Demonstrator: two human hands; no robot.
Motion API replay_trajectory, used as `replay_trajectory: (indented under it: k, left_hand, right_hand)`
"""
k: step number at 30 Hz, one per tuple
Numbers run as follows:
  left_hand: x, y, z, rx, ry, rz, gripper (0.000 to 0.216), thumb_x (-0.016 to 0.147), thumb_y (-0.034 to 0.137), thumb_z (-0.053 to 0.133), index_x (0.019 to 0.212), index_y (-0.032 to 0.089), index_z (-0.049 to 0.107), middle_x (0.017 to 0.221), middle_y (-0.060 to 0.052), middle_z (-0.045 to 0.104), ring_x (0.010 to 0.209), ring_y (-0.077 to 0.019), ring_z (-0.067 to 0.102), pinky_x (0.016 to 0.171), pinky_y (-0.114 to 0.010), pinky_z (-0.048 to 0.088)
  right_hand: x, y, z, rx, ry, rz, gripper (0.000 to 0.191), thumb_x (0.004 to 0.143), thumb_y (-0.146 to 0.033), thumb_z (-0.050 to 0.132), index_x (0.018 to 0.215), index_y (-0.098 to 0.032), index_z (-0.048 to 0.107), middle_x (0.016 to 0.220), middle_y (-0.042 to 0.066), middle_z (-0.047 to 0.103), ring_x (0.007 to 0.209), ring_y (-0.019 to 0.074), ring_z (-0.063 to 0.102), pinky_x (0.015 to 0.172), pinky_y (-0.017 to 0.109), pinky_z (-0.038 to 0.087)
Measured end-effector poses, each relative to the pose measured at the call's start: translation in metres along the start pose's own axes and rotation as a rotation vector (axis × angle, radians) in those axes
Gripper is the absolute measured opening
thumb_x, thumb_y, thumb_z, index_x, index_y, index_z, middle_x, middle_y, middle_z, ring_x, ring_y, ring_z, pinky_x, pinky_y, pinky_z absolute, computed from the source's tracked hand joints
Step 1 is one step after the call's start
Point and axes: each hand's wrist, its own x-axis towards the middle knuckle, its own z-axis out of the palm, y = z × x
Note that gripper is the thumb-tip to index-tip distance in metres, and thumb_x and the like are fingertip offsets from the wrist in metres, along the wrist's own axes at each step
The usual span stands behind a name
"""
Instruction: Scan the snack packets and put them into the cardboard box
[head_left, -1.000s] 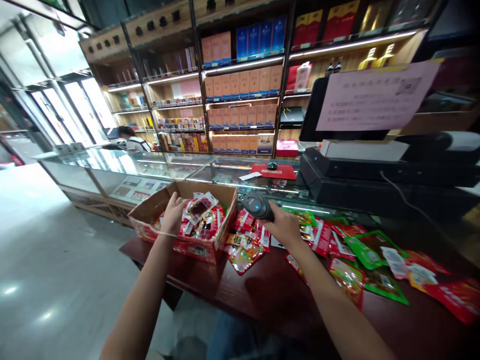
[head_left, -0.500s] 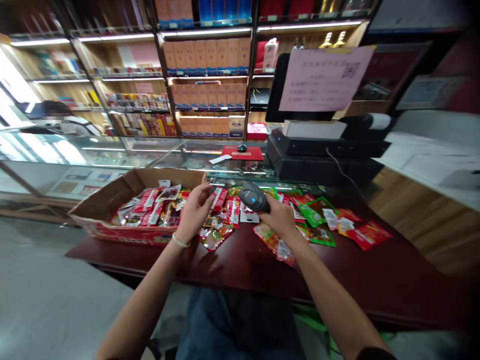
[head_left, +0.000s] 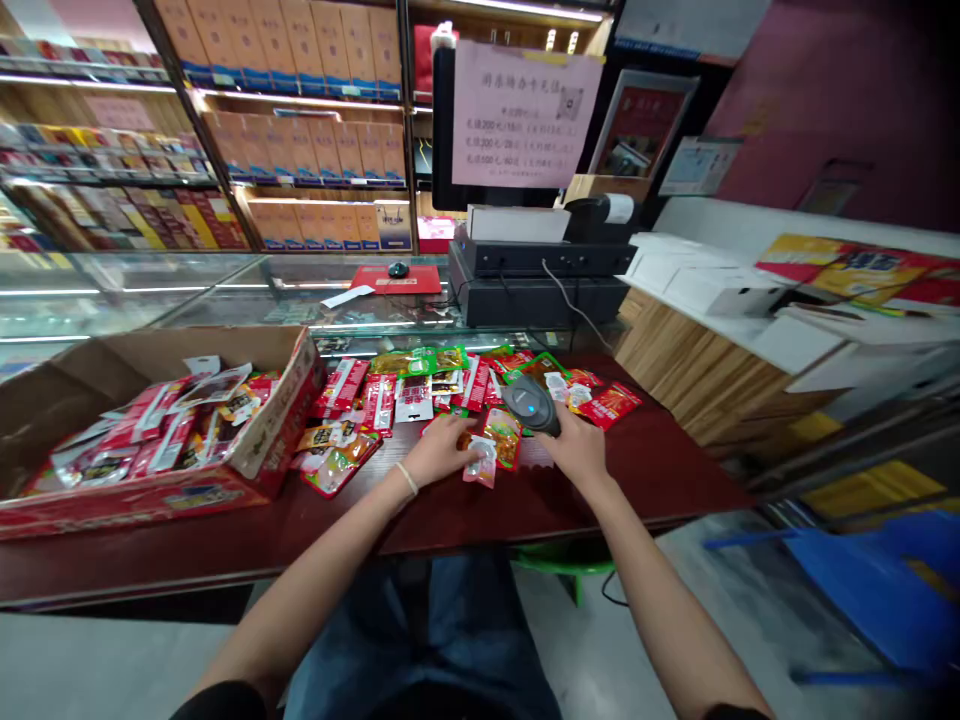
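My right hand (head_left: 579, 448) is closed around the handle of a dark grey barcode scanner (head_left: 529, 404), whose head points forward and left over the snack packets. My left hand (head_left: 441, 450), with a pale band at the wrist, reaches low over the table. Its fingers and thumb are apart, touching or just above a small pouch (head_left: 481, 464) with a pale label. Beside that pouch lies a red and green snack packet (head_left: 504, 436). More packets are spread behind both hands, among them a red one (head_left: 342, 388) and a white-labelled one (head_left: 414, 398).
An open cardboard box (head_left: 247, 470) of snack packets stands on the dark red table (head_left: 660, 470) at left. Behind are a glass counter (head_left: 300, 300), a black cash drawer (head_left: 536, 300) and a screen with a paper notice (head_left: 525, 115). A blue chair (head_left: 877, 580) is at right.
The view has turned right. My left hand has moved from beside the box to the pouches near the table's front. My right hand still holds the barcode scanner.
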Motion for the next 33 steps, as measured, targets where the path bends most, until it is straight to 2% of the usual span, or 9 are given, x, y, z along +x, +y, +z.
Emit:
replay_trajectory:
  k: [3,7,10,15,18,21,24,27,33]
  left_hand:
    - [0.005,-0.005,0.019,0.207,-0.105,-0.072,0.051,0.058,0.038,0.081,0.105,0.021,0.068,0.096,-0.011,0.064,0.098,-0.0302,0.057,0.090,-0.038,0.040]
    - [0.013,-0.009,0.023,0.298,-0.222,-0.122,0.037,0.063,0.033,0.075,0.097,0.020,0.065,0.086,-0.007,0.063,0.085,-0.0252,0.058,0.077,-0.032,0.042]
    - [0.014,-0.010,0.018,0.219,-0.178,-0.180,0.018,0.071,0.022,0.063,0.090,0.020,0.063,0.079,-0.004,0.064,0.074,-0.0203,0.059,0.066,-0.028,0.040]
    - [0.012,-0.013,0.005,0.011,-0.128,-0.174,0.023,0.071,0.013,0.058,0.090,0.022,0.067,0.077,-0.002,0.068,0.069,-0.0185,0.061,0.064,-0.027,0.044]
    - [0.018,-0.023,-0.011,-0.130,0.058,-0.151,0.022,0.071,0.014,0.060,0.088,0.023,0.071,0.087,-0.005,0.071,0.080,-0.0214,0.064,0.074,-0.030,0.048]
    - [0.029,-0.040,-0.038,-0.327,0.278,-0.241,0.013,0.070,0.019,0.065,0.081,0.021,0.072,0.081,-0.004,0.070,0.079,-0.0207,0.063,0.076,-0.031,0.049]
    - [0.034,-0.059,-0.067,-0.659,0.479,-0.379,0.015,0.071,0.030,0.069,0.079,0.017,0.068,0.077,-0.004,0.067,0.071,-0.0167,0.062,0.071,-0.030,0.051]
    - [0.030,-0.072,-0.086,-0.989,0.677,-0.398,0.024,0.072,0.035,0.071,0.084,0.016,0.062,0.081,-0.002,0.066,0.071,-0.0137,0.064,0.075,-0.031,0.054]
    - [0.021,-0.077,-0.094,-1.258,0.855,-0.433,0.015,0.080,0.022,0.067,0.083,0.017,0.053,0.085,-0.002,0.066,0.078,-0.0141,0.069,0.087,-0.037,0.055]
  right_hand:
    - [-0.004,0.009,0.000,0.008,-0.003,0.016,0.036,0.079,-0.045,0.057,0.104,-0.020,0.064,0.078,0.006,0.071,0.076,0.0236,0.065,0.061,0.028,0.036]
    - [-0.003,0.011,0.005,0.010,-0.006,0.007,0.036,0.079,-0.045,0.055,0.105,-0.021,0.064,0.080,0.006,0.071,0.075,0.0232,0.065,0.060,0.028,0.036]
    - [0.003,0.007,0.009,0.020,-0.008,-0.020,0.037,0.079,-0.044,0.055,0.106,-0.020,0.064,0.083,0.006,0.072,0.073,0.0225,0.065,0.060,0.028,0.036]
    - [0.021,-0.011,0.016,0.048,-0.023,-0.027,0.040,0.079,-0.046,0.056,0.110,-0.021,0.062,0.086,0.006,0.073,0.074,0.0229,0.066,0.059,0.028,0.036]
    - [0.036,-0.025,0.022,0.073,0.000,-0.056,0.040,0.079,-0.043,0.056,0.112,-0.021,0.062,0.089,0.006,0.073,0.077,0.0231,0.066,0.061,0.028,0.037]
    - [0.053,-0.041,0.027,0.100,0.030,-0.099,0.041,0.079,-0.041,0.057,0.115,-0.022,0.061,0.092,0.006,0.073,0.079,0.0230,0.066,0.062,0.028,0.038]
    - [0.071,-0.060,0.031,0.156,0.058,-0.122,0.039,0.078,-0.042,0.058,0.112,-0.023,0.062,0.092,0.005,0.073,0.078,0.0229,0.066,0.062,0.028,0.038]
    - [0.083,-0.078,0.038,0.185,0.086,-0.122,0.039,0.078,-0.040,0.058,0.112,-0.023,0.063,0.090,0.005,0.073,0.077,0.0232,0.067,0.063,0.029,0.039]
    - [0.070,-0.096,0.062,0.198,-0.008,-0.229,0.043,0.078,-0.036,0.059,0.118,-0.021,0.060,0.093,0.006,0.074,0.079,0.0231,0.068,0.065,0.029,0.043]
